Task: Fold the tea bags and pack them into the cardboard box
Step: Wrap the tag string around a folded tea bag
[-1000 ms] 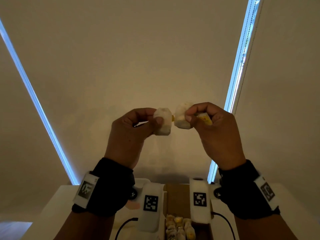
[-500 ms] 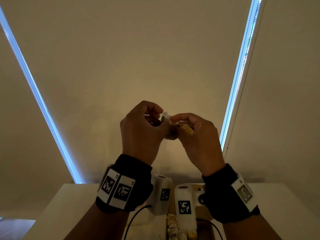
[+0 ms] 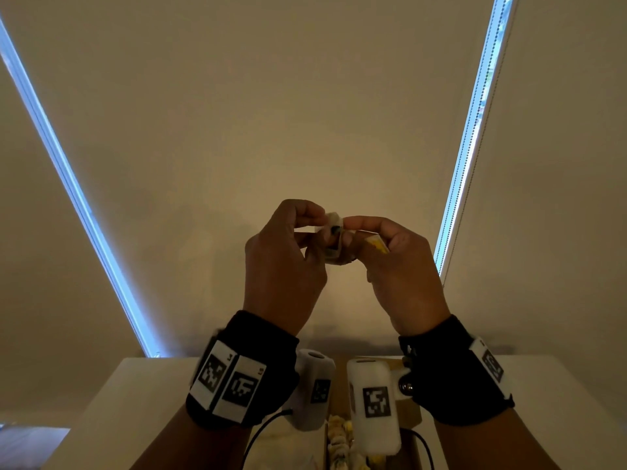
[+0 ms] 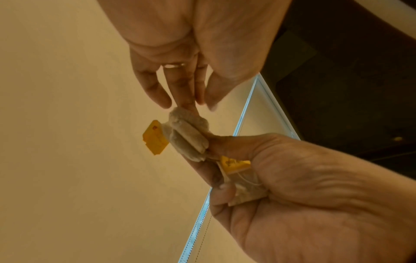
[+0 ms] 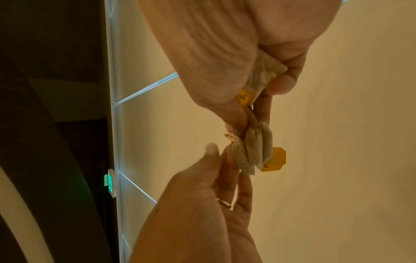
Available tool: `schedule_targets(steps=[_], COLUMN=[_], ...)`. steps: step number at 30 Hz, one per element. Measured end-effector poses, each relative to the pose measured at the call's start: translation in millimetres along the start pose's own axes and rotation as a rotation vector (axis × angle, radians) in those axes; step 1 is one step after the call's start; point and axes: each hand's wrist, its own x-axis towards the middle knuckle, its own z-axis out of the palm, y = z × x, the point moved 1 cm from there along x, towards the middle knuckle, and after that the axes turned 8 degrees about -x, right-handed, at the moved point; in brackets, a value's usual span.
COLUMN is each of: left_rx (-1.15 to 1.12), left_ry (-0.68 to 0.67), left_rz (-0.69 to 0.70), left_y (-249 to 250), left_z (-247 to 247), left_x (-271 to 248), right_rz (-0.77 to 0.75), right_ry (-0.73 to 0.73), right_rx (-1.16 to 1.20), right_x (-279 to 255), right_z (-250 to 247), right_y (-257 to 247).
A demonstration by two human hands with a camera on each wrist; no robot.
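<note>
- The folded tea bag (image 4: pixel 188 137) is held up in the air between the two hands, well above the cardboard box (image 3: pixel 409 415), which sits on the white surface (image 3: pixel 112 412) below the wrists.
- Its layers are pressed into a tight bundle, and a yellow tag (image 4: pixel 155 137) sticks out on the side of the bundle away from the right hand.
- The right hand (image 4: pixel 303 178) pinches one end of the bundle between thumb and forefinger, with the other fingers curled; a second tea bag (image 4: pixel 245 188) with its own yellow tag is tucked in that palm, just beside the bundle.
- The left hand (image 4: pixel 180 58) has its fingers nearly straight and only the fingertips (image 4: pixel 189 105) touch the bundle's far end; it grips nothing.
- Risk: the bundle looks held by a single pinch at one end, so the layers could spring open if that pinch eases or the left fingertips lift off.
- Risk: the tag hanging free of the bundle could snag on the box edge or unwind the fold when it goes in.
- Risk: with two bags in the right hand, the spare one could slip out while the thumb shifts.
- Both hands are raised with the wrists bent up, backs toward the head camera.
- Packed tea bags (image 3: pixel 339 442) already lie in the box beneath the bundle.
</note>
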Motion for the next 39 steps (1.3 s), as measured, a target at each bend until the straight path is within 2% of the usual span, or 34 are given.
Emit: schedule_targets(steps=[9,12,17,20,22,28,35,39], left_rx=[0.021,-0.006,-0.133,-0.192,-0.212,-0.242,-0.286,-0.463], left_ry=[-0.044,-0.072,0.003,-0.091,-0.169,-0.193,-0.242,-0.220], left_rz=[0.089,0.079,0.012,-0.134,-0.177,-0.188,-0.213,-0.249], left_y=[1.7,1.9,-3.7,-5.3,-3.9,-5.2,-4.9,-8.8], left_z=[-1.7,-3.1,-11.2,-13.3,-10.3,-2.0,4.1,5.0], left_x=[0.7,0.7,6.4,9.8,8.8,4.0,0.4,-0.9], right_rz=[0.036,0.071,0.095,0.089,0.080,0.077,0.160,0.219], right_ry=[-0.030,-0.013,0.026,0.049,0.060,0.070,0.101,0.144], right_rx=[0.110,0.123,0.135,0.135,0.125,0.051,0.093,0.176], right_x=[0.2,0.0,1.6,3.4,4.4,7.1,6.3,5.4], right_z=[-4.9,-7.8,-11.0,-12.0,-11.1,-5.8,-2.6,-2.2], right_y=[-9.1,-7.6,-7.8,-7.7,-6.6,-0.2,6.4,5.6])
